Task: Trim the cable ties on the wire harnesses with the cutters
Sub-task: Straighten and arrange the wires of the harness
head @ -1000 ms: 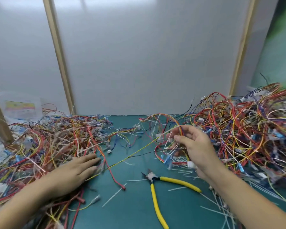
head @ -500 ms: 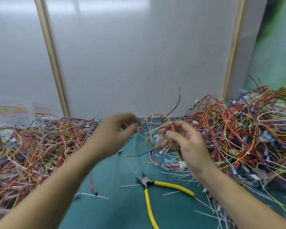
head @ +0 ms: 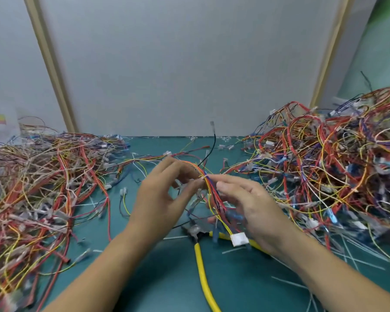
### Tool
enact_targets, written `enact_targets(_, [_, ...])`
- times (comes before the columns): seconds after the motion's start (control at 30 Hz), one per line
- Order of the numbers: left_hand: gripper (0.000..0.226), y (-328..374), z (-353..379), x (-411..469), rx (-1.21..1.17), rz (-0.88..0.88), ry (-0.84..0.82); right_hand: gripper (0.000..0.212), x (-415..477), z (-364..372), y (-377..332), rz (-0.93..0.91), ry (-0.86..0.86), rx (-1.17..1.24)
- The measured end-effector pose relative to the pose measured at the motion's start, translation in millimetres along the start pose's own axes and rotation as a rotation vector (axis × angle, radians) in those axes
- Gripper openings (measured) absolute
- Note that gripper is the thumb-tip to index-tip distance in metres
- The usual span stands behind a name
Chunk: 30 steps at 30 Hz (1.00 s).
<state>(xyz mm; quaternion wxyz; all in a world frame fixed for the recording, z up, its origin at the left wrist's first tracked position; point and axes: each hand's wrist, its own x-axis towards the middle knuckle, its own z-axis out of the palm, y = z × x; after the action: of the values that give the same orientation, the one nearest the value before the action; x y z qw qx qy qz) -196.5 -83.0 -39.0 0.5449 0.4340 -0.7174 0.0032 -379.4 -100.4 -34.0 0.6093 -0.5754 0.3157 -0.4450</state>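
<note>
One wire harness (head: pixel 213 194) of red, yellow, blue and orange wires hangs between my two hands above the green mat (head: pixel 162 280). My left hand (head: pixel 164 194) pinches the bundle near its top with thumb and fingertips. My right hand (head: pixel 250 203) holds the same bundle from the right, fingers pointing left. A white connector (head: pixel 239 240) dangles at the harness's lower end. The yellow-handled cutters (head: pixel 200 262) lie on the mat just below my hands, jaws toward the left; neither hand touches them.
A big heap of harnesses (head: pixel 329 172) fills the right side and another heap (head: pixel 38 194) the left. Cut white tie ends (head: pixel 351 257) litter the mat at lower right. A grey wall panel (head: pixel 178 64) closes the back.
My left hand left the left heap and came up to the harness that my right hand holds. Both hands now hold it closer together, lower over the cutters.
</note>
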Motion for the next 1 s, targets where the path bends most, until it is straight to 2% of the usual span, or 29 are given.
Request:
enact_targets(0.07, [0.011,2,0,0,0.013,0.032,0.028,0.031,-1,-1,-2,0.034,-0.046,0.084])
enact_targets(0.2, [0.011,6,2,-4,0.0,0.112,-0.015,0.014,-2,-5,-5,-0.022,-0.017,-0.016])
enact_targets(0.27, [0.01,8,2,-5,0.01,0.158,-0.044,0.013,-2,-6,-5,-0.048,-0.015,-0.057])
enact_targets(0.37, [0.013,9,1,-3,0.049,0.185,-0.053,0.034,-2,-6,-5,-0.093,0.008,-0.085])
enact_targets(0.43, [0.013,10,-3,-2,0.049,0.168,-0.055,0.036,-1,-6,-6,-0.119,0.03,-0.091])
enact_targets(0.6, [0.013,13,-9,-1,0.001,0.048,-0.083,0.026,0,-10,-8,-0.217,0.07,-0.152])
enact_targets(0.77, [0.008,15,-7,-4,0.092,0.074,-0.176,0.016,-5,-9,-4,-0.349,0.063,-0.352])
enact_targets(0.9, [0.008,15,-8,-4,0.126,0.107,-0.181,0.014,-9,-7,-4,-0.447,0.062,-0.613])
enact_targets(1.0, [0.006,17,-8,-3,0.15,0.123,-0.191,0.01,-8,-6,-5,-0.498,0.072,-0.711])
